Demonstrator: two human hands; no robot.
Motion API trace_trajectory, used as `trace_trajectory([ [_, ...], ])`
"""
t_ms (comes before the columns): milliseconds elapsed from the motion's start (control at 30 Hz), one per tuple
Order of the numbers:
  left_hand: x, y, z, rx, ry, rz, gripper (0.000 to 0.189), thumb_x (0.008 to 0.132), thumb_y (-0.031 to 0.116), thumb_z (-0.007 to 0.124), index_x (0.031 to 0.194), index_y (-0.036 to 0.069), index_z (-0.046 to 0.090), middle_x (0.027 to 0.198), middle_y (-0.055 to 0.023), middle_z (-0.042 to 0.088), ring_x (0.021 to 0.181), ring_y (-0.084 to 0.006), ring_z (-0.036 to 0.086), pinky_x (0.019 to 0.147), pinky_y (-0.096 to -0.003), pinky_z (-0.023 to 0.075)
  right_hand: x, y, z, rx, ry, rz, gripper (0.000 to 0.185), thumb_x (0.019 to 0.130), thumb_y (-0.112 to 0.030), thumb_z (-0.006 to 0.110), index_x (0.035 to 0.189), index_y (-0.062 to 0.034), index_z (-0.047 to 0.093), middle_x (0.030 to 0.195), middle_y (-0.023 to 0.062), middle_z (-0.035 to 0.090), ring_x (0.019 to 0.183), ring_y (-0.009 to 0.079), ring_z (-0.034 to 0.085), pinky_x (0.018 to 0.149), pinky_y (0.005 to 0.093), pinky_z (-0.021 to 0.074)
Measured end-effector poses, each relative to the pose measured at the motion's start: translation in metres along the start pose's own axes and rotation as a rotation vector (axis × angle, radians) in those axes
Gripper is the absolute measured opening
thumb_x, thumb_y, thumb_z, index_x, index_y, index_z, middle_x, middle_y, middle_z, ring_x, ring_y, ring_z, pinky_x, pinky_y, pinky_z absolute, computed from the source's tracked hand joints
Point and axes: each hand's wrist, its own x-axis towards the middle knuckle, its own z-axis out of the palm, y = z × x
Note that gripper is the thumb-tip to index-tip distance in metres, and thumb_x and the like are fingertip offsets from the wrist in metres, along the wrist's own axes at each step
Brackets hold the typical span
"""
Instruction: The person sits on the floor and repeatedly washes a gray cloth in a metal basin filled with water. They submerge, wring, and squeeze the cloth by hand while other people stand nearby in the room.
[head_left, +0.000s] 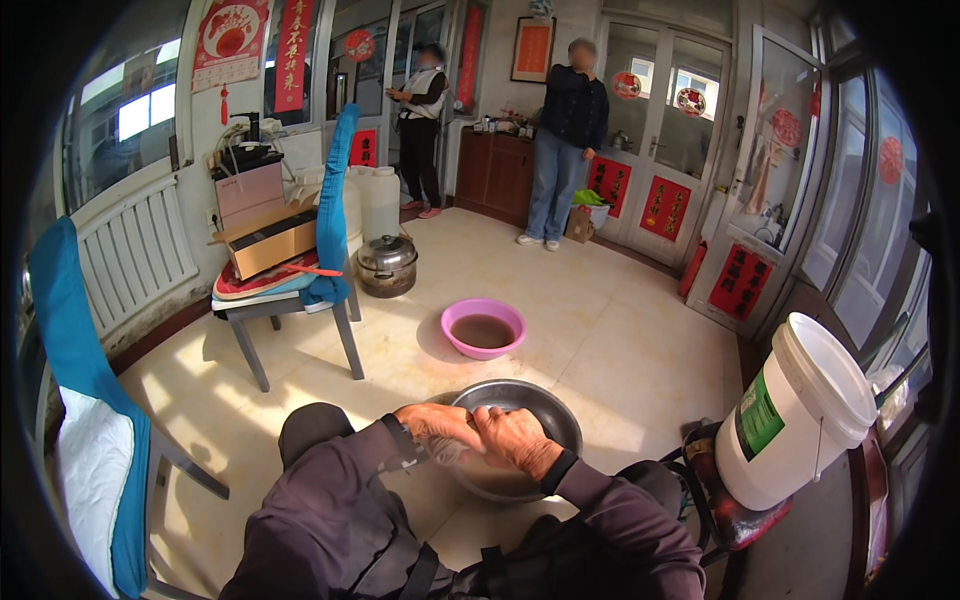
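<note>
Both hands come together over a grey metal basin (568, 420) on the floor before me, which holds murky water (491, 480). My left hand (439, 426) has its fingers bent inward against my right hand (517, 441), whose fingers are curled. A pale, limp, wet-looking thing (448, 451) shows below my left hand, gripped between the two. Its material is hard to make out, and my fingers hide most of it. Just beyond the metal basin stands a pink plastic basin (459, 339) with brown water.
A white bucket (772, 427) stands on a dark stool (750, 517) at right. A chair (289, 300) with a cardboard box (274, 244) is at left, beside a metal pot (387, 266). Another chair (112, 405) stands nearer. Two people (566, 135) (422, 127) stand at the back.
</note>
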Motion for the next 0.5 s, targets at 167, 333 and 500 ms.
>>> trace_trajectory([
  [167,-0.013,0.010,0.005,-0.166,-0.090,-0.106,0.020,0.087,0.018,0.070,0.098,0.001,0.067,0.080,-0.0035,0.065,0.070,-0.0132,0.065,0.062,-0.0284,0.0533,0.014,0.009,-0.053,0.215,-0.406,-0.020,0.060,0.087,-0.044,0.068,0.128,-0.0024,0.056,0.108,0.0220,0.071,0.093,0.0409,0.070,0.082,0.0468,0.0555],
  [333,-0.025,0.017,-0.005,-0.157,0.061,-0.016,0.022,0.086,0.011,0.069,0.104,0.001,0.064,0.079,-0.0038,0.063,0.067,-0.0129,0.065,0.061,-0.0275,0.0546,0.079,0.017,-0.133,0.297,-0.590,-0.030,0.094,0.075,-0.031,0.082,0.154,-0.0050,0.038,0.145,0.0198,0.055,0.137,0.0338,0.050,0.113,0.0403,0.0405],
  [500,-0.031,0.019,-0.021,-0.210,0.117,0.160,0.021,0.087,0.012,0.069,0.102,-0.001,0.062,0.085,-0.0066,0.067,0.076,-0.0167,0.069,0.073,-0.0303,0.0573,0.175,-0.017,-0.202,0.820,0.461,-0.587,0.072,0.082,-0.016,0.072,0.146,-0.0021,0.042,0.121,0.0245,0.068,0.102,0.0399,0.069,0.094,0.0438,0.0554],
])
